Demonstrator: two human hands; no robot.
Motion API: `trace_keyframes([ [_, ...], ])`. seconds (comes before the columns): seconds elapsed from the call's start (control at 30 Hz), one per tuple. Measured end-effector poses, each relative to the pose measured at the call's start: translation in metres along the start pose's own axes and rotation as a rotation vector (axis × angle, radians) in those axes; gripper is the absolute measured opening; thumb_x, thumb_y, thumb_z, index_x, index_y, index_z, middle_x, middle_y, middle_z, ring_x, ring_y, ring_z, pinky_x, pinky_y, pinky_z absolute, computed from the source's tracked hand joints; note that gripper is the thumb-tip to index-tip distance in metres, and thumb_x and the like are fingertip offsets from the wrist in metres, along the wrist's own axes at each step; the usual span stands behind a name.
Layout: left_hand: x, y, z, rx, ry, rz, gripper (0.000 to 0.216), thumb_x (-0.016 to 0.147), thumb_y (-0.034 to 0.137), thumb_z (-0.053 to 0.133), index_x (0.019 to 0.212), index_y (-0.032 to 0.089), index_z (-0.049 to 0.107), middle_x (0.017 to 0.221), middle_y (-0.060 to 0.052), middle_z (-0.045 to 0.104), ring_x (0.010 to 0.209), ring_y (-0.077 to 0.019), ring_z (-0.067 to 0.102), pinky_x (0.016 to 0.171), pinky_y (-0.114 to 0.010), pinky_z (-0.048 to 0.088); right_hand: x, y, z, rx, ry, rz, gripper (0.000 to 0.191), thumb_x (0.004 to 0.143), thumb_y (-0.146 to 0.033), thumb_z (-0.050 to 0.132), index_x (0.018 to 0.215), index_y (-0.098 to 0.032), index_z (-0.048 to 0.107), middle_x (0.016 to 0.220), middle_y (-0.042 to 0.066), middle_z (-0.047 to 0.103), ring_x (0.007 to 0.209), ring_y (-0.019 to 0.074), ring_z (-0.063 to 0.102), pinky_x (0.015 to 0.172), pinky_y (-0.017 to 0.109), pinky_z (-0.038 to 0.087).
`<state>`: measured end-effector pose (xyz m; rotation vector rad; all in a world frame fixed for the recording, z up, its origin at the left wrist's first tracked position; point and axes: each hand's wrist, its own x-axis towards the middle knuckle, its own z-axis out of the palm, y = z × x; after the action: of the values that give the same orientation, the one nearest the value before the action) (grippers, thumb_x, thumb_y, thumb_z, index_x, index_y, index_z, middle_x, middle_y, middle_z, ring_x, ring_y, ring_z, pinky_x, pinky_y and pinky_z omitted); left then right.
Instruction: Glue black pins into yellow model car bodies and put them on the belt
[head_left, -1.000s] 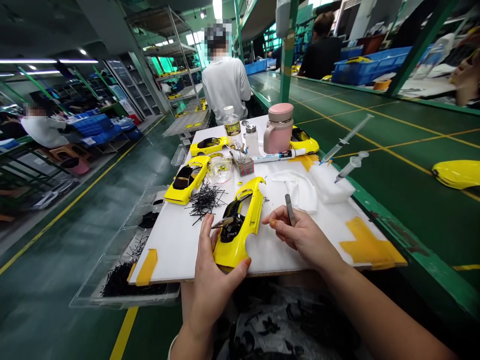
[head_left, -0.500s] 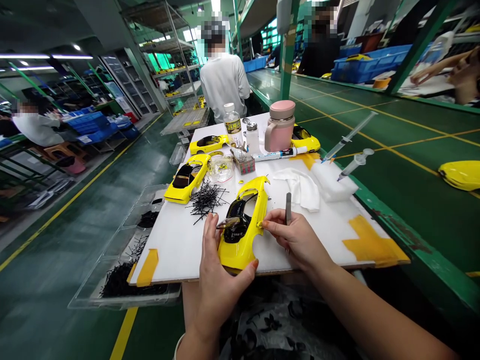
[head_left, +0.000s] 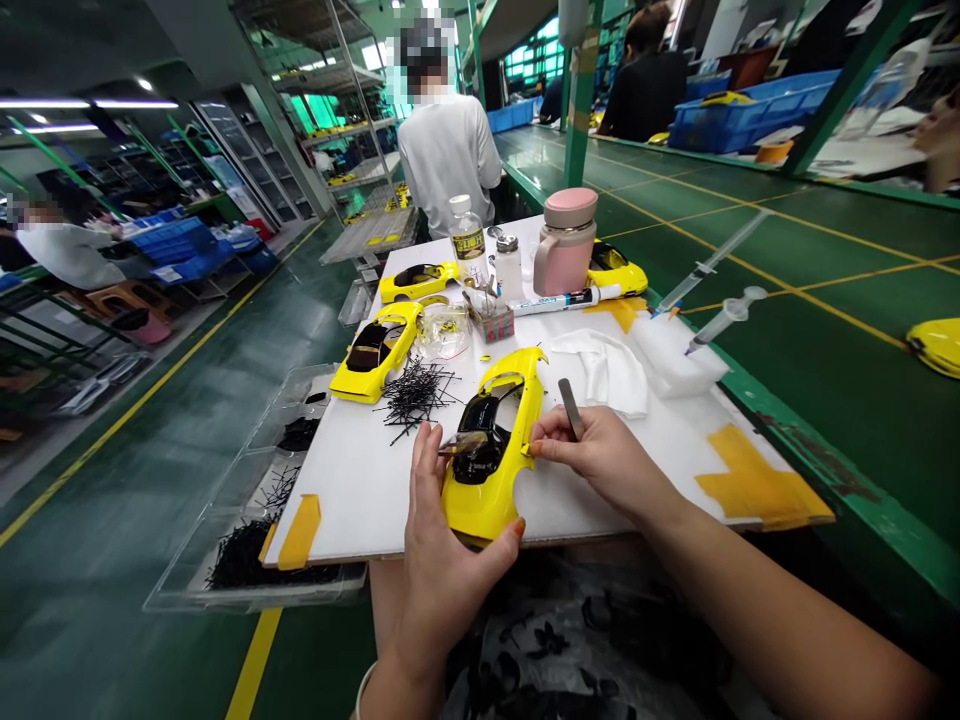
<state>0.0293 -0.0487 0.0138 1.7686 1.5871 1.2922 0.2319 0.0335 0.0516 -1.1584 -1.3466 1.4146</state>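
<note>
A yellow toy car body [head_left: 496, 440] with a black inside lies on the white board [head_left: 360, 480] in front of me. My left hand [head_left: 442, 560] wraps round its near end, thumb on the right side, fingers on the left. My right hand [head_left: 600, 455] is closed on grey tweezers [head_left: 570, 408] that stick up from its fingers, and its fingertips touch the car body's right edge. A pile of thin black pins [head_left: 416, 390] lies just behind the car body.
More yellow car bodies [head_left: 375, 352] lie further back with a pink mug [head_left: 564, 245], a bottle [head_left: 468, 242], a marker and a white cloth [head_left: 604, 370]. Two syringes [head_left: 724, 318] stand in foam at right. A clear tray [head_left: 247, 540] of black parts sits left. Other people work behind.
My right hand has moved left with the tweezers until its fingertips reached the car body's right edge. My left hand has kept its hold on the body.
</note>
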Motion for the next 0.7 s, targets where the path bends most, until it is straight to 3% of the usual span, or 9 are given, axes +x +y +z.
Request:
trace_keyframes([
  [0.13, 0.0, 0.0, 0.0, 0.015, -0.004, 0.013, 0.106, 0.08, 0.036, 0.082, 0.166, 0.034, 0.021, 0.175, -0.012, 0.023, 0.156, -0.039, 0.037, 0.126, -0.061, 0.036, 0.006, -0.006, -0.005, -0.158, -0.045, -0.047, 0.032, 0.065, -0.048, 0.087, 0.07, -0.018, 0.074, 0.064, 0.001, 0.063, 0.061, 0.0149, 0.049, 0.059, 0.031, 0.036],
  [0.27, -0.001, 0.001, 0.0, 0.012, -0.01, -0.013, 0.107, 0.079, 0.036, 0.083, 0.166, 0.034, 0.02, 0.175, -0.012, 0.021, 0.157, -0.0394, 0.035, 0.125, -0.06, 0.038, 0.013, -0.009, -0.008, -0.141, -0.025, -0.034, 0.041, 0.059, -0.042, 0.092, 0.072, -0.02, 0.06, 0.062, -0.005, 0.054, 0.06, 0.0119, 0.045, 0.057, 0.028, 0.034],
  [0.5, -0.001, 0.002, 0.001, 0.034, -0.025, 0.034, 0.11, 0.079, 0.03, 0.082, 0.167, 0.034, 0.016, 0.176, -0.013, 0.02, 0.159, -0.0391, 0.032, 0.125, -0.059, 0.039, 0.018, 0.004, -0.009, 0.096, -0.076, 0.123, 0.061, 0.048, -0.031, 0.098, 0.071, -0.022, 0.042, 0.063, -0.009, 0.049, 0.054, 0.0069, 0.039, 0.047, 0.023, 0.025],
  [0.7, -0.002, 0.0, -0.001, 0.01, -0.039, 0.032, 0.113, 0.079, 0.028, 0.082, 0.168, 0.034, 0.013, 0.175, -0.012, 0.021, 0.161, -0.0376, 0.028, 0.126, -0.056, 0.038, 0.011, 0.011, 0.005, 0.324, -0.144, 0.295, 0.056, 0.049, -0.037, 0.097, 0.077, -0.02, 0.052, 0.061, -0.007, 0.052, 0.046, 0.0046, 0.036, 0.042, 0.021, 0.013],
])
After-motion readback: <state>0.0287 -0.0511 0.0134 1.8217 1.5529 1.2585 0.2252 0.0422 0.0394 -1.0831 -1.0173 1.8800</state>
